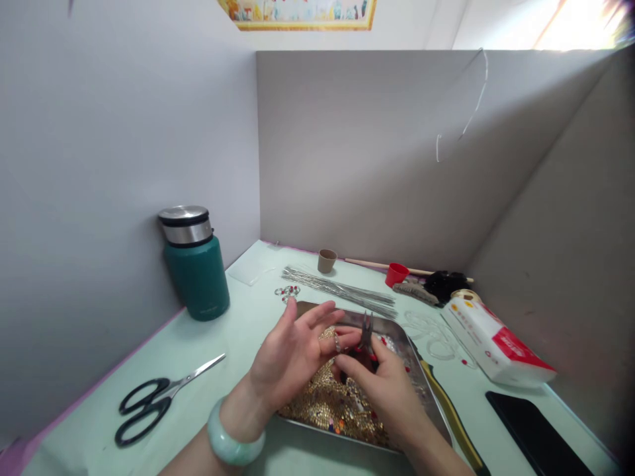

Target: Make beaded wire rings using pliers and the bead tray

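My left hand (300, 347) is open, palm up, over a metal tray (421, 377), its fingers spread and a ring on one finger. Beside it, my right hand (384, 383) grips small pliers (366, 330), whose jaws point up and are slightly apart. The fingertips of the two hands are close together near the pliers. Gold beads or sequins (322, 400) fill much of the tray, with some red and white pieces at its right side. A pale green bangle (233, 439) circles my left wrist.
Black-handled scissors (166, 393) and a green bottle (196, 264) are at the left. Behind the tray lie metal wires (337, 287), a brown cup (326, 260) and a red cup (396, 274). A tissue pack (496, 340) and black phone (536, 433) lie right.
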Motion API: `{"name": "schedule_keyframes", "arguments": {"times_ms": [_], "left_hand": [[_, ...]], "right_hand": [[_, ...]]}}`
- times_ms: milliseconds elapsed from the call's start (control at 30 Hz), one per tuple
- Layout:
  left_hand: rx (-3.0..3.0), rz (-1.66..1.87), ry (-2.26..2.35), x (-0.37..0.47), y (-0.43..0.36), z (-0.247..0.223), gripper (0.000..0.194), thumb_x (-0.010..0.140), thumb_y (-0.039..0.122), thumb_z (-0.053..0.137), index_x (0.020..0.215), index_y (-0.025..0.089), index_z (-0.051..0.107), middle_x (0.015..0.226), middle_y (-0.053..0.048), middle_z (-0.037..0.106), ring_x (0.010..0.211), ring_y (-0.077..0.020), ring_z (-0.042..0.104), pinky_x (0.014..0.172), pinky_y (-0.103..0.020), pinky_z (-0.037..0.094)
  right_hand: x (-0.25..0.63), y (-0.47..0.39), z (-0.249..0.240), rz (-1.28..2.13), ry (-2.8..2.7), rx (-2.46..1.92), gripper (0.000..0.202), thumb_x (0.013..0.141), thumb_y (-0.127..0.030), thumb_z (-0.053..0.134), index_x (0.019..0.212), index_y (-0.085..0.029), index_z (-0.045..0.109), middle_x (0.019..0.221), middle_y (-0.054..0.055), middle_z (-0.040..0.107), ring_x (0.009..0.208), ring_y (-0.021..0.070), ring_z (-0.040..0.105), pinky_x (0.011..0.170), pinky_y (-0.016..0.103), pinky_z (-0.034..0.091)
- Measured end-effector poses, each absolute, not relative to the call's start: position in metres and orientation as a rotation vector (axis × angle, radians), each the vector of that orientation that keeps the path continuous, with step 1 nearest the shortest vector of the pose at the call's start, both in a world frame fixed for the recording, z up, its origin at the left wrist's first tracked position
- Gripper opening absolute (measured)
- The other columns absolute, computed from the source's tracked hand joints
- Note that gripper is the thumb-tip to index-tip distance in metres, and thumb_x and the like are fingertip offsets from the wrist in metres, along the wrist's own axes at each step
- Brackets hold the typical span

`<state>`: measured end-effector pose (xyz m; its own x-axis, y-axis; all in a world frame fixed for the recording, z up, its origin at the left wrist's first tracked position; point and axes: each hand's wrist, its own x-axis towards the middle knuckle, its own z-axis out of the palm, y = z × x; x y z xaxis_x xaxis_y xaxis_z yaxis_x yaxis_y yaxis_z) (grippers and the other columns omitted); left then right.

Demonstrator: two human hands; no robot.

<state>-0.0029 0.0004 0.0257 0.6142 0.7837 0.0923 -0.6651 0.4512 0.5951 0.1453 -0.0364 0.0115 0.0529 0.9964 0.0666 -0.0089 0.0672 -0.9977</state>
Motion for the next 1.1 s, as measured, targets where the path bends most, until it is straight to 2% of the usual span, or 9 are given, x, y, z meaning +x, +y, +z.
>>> {"name": "schedule_keyframes", "arguments": {"times_ms": [100,233,400,600,833,967,1100], "left_hand": [[0.613,0.876,0.202,-0.002,0.000,0.025,0.054,0.087,0.058,0.038,0.112,0.015,0.057,0.127,-0.015,0.052,0.112,-0.0305,0.056,0.102,-0.042,0.032],[0.695,0.882,0.182,-0.001,-0.004,0.023,0.057,0.088,0.059,0.035,0.121,0.017,0.055,0.136,-0.013,0.045,0.120,-0.0310,0.049,0.104,-0.041,0.029],[0.681,0.884,0.211,-0.002,-0.005,0.027,0.061,0.084,0.066,0.034,0.119,0.020,0.055,0.136,-0.012,0.045,0.123,-0.0327,0.045,0.096,-0.042,0.038],[0.608,0.861,0.201,-0.004,-0.003,0.028,0.064,0.083,0.068,0.033,0.113,0.016,0.058,0.132,-0.014,0.049,0.117,-0.0319,0.051,0.097,-0.040,0.036],[0.613,0.867,0.157,0.000,-0.003,0.021,0.060,0.088,0.061,0.029,0.119,0.017,0.056,0.133,-0.012,0.048,0.122,-0.0303,0.046,0.101,-0.039,0.032],[0.559,0.881,0.129,0.000,-0.002,0.026,0.059,0.087,0.062,0.031,0.112,0.016,0.058,0.126,-0.013,0.052,0.122,-0.0317,0.046,0.100,-0.039,0.033],[0.519,0.889,0.118,-0.002,-0.002,0.029,0.058,0.087,0.062,0.032,0.109,0.014,0.058,0.122,-0.014,0.054,0.119,-0.0331,0.049,0.102,-0.041,0.030]], "right_hand": [[0.146,-0.036,0.010,1.110,-1.179,-1.211,0.030,0.071,-0.029,0.068,0.098,-0.017,0.062,0.068,0.000,0.066,0.061,0.0161,0.059,0.061,0.029,0.049],[0.146,-0.034,0.010,1.124,-1.150,-1.225,0.024,0.071,-0.031,0.069,0.088,-0.016,0.061,0.058,-0.002,0.062,0.055,0.0154,0.056,0.057,0.028,0.047],[0.145,-0.035,0.011,1.251,-1.096,-1.123,0.038,0.069,-0.030,0.070,0.103,-0.016,0.059,0.061,-0.002,0.063,0.056,0.0162,0.057,0.056,0.029,0.046],[0.147,-0.034,0.007,1.249,-1.091,-1.145,0.027,0.070,-0.038,0.070,0.084,-0.017,0.060,0.061,0.000,0.063,0.055,0.0174,0.058,0.054,0.029,0.046],[0.145,-0.031,0.004,1.171,-1.042,-1.319,0.025,0.068,-0.034,0.072,0.082,-0.017,0.061,0.061,0.001,0.065,0.054,0.0170,0.059,0.047,0.025,0.044],[0.148,-0.030,0.002,1.122,-1.066,-1.241,0.035,0.067,-0.035,0.073,0.094,-0.016,0.063,0.065,0.001,0.065,0.059,0.0180,0.059,0.054,0.028,0.046],[0.155,-0.028,0.001,1.009,-1.096,-1.216,0.041,0.067,-0.036,0.074,0.101,-0.016,0.064,0.094,0.008,0.068,0.084,0.0232,0.062,0.074,0.033,0.047]]}}
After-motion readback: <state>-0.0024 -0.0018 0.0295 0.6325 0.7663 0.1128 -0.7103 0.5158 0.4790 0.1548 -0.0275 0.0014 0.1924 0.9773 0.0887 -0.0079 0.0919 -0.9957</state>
